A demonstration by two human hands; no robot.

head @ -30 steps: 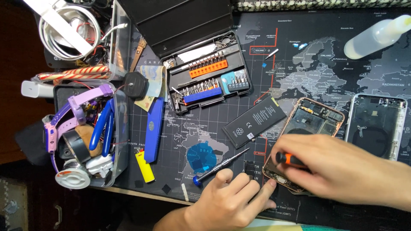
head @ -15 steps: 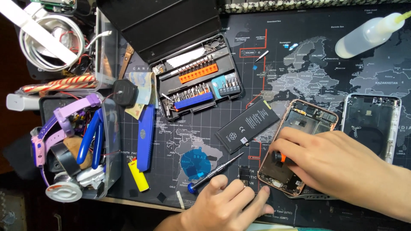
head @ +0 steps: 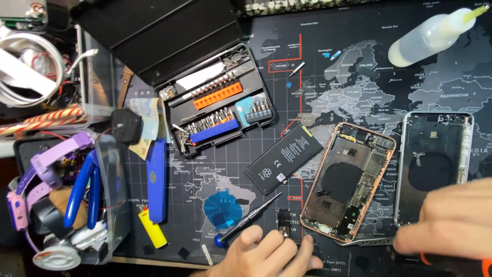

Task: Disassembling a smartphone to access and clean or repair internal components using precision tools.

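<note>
An opened rose-gold phone body [head: 348,182] lies on the dark map-printed mat [head: 359,87], with its black battery [head: 284,159] lying loose to the left. My right hand [head: 451,220] is blurred at the lower right, off the phone and over the lower edge of a silver phone frame [head: 435,159]; an orange-handled tool [head: 486,266] shows beneath it. My left hand [head: 266,254] rests on the mat at the bottom, fingers loosely laid down and holding nothing. A slim screwdriver with a blue end cap [head: 248,220] lies just above its knuckles, beside a small black part [head: 283,230].
An open black bit case [head: 220,110] sits upper centre. A squeeze bottle [head: 430,36] lies at the top right. A blue pick [head: 220,210], a blue tool [head: 156,179] and a yellow lighter [head: 152,228] lie left of centre. A clear bin [head: 110,205] with blue pliers stands at the left.
My right hand has slid right and down, off the rose-gold phone body, which is now fully uncovered. My left hand stays near the screwdriver.
</note>
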